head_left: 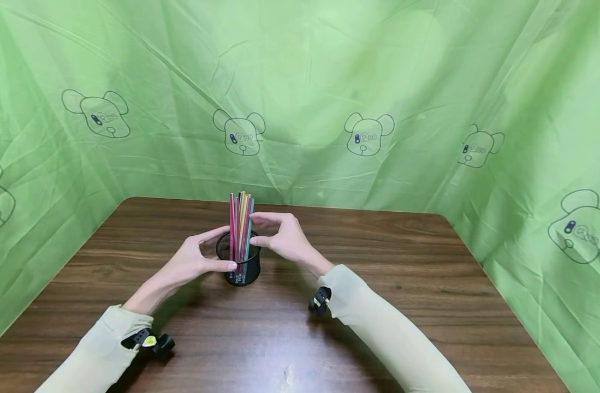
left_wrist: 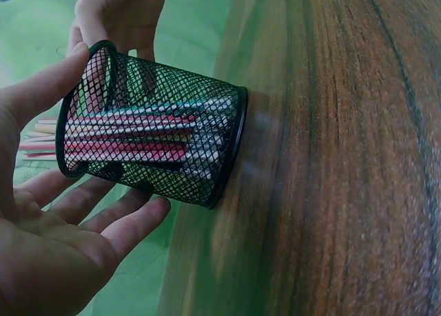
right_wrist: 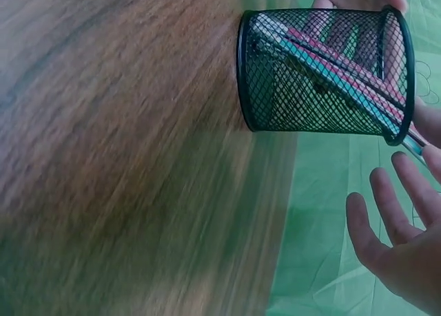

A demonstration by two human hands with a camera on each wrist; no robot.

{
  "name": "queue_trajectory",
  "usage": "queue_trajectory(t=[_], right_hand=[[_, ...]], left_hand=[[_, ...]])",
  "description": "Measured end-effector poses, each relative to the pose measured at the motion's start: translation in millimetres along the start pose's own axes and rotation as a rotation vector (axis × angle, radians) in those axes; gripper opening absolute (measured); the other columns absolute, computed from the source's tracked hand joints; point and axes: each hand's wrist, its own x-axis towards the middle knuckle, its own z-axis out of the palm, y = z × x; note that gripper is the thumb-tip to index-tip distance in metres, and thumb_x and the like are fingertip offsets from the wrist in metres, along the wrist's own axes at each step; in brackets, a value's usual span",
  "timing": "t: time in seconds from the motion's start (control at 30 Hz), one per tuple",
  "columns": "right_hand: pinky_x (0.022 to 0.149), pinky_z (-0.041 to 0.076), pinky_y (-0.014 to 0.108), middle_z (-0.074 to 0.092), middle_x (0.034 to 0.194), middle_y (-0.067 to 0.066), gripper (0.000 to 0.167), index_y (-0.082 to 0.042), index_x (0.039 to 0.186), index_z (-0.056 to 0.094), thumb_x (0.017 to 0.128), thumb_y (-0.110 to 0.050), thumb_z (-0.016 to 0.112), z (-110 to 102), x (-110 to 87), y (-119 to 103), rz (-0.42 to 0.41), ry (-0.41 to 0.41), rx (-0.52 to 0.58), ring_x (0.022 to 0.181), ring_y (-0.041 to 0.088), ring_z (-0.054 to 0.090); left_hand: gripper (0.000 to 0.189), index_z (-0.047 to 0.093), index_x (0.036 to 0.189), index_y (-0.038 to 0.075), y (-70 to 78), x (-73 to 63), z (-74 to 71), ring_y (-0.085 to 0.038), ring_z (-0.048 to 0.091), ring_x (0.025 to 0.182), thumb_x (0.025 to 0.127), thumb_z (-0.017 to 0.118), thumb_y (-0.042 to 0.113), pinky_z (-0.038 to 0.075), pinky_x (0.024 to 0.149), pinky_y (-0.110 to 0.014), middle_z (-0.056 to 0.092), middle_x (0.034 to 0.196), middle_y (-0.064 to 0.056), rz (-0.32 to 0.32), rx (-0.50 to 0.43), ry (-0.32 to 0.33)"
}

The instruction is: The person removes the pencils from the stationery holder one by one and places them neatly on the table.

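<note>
A black mesh pencil holder (head_left: 250,271) stands upright on the wooden table, holding a bundle of coloured pencils (head_left: 239,218) that rise above its rim. My left hand (head_left: 191,256) grips the holder from the left. In the left wrist view its thumb (left_wrist: 65,78) lies at the rim, with the other fingers along the opposite side of the mesh. From the right, my right hand (head_left: 287,240) reaches to the pencils, thumb and forefinger tips beside them just above the rim. Its other fingers (right_wrist: 386,206) are spread and loosely bent in the right wrist view.
The brown wooden table (head_left: 403,289) extends around the holder on all sides. Green cloth (head_left: 304,65) printed with bear-head outlines hangs behind the table and along both sides. A small black camera (head_left: 320,301) sits at the right wrist, another camera (head_left: 162,345) at the left.
</note>
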Motion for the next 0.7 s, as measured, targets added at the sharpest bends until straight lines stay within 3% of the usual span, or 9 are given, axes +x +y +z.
queue_trajectory(t=[0.2, 0.43, 0.53, 0.7], right_hand=[[0.098, 0.054, 0.044, 0.078, 0.116, 0.007, 0.051, -0.008, 0.131, 0.074, 0.083, -0.001, 0.088, 7.9, 5.2, 0.9, 0.01, 0.026, 0.022, 0.107, 0.026, 0.072], [0.09, 0.059, 0.039, 0.079, 0.11, 0.006, 0.045, -0.007, 0.123, 0.078, 0.081, -0.001, 0.09, 16.0, 11.2, -0.1, 0.022, 0.076, 0.047, 0.1, 0.024, 0.074], [0.091, 0.058, 0.041, 0.078, 0.111, 0.011, 0.045, -0.005, 0.123, 0.077, 0.081, 0.001, 0.09, 18.2, 10.7, -4.3, 0.036, 0.079, 0.07, 0.102, 0.027, 0.074], [0.094, 0.056, 0.033, 0.079, 0.11, 0.004, 0.049, -0.008, 0.124, 0.077, 0.079, 0.0, 0.092, 22.9, 11.8, -3.7, 0.058, 0.068, 0.06, 0.103, 0.021, 0.074]], left_hand=[[0.091, 0.04, 0.162, 0.005, -1.3, -0.9, -0.8, -0.033, 0.059, 0.132, 0.085, 0.089, 0.011, 0.05, 0.103, -0.033, 0.059, 0.147, -0.019, -0.008, 0.008, 0.007], [0.092, 0.039, 0.162, 0.003, -0.8, -1.6, -0.8, -0.032, 0.056, 0.135, 0.085, 0.09, 0.013, 0.047, 0.106, -0.035, 0.058, 0.149, -0.019, -0.019, 0.049, 0.028], [0.093, 0.039, 0.161, 0.001, 0.7, -2.5, -0.3, -0.033, 0.055, 0.136, 0.085, 0.09, 0.014, 0.046, 0.107, -0.036, 0.057, 0.15, -0.019, -0.024, 0.062, 0.036], [0.091, 0.04, 0.161, 0.001, 1.5, -2.2, 0.4, -0.034, 0.058, 0.132, 0.085, 0.089, 0.014, 0.048, 0.103, -0.031, 0.057, 0.15, -0.02, -0.018, 0.062, 0.036]])
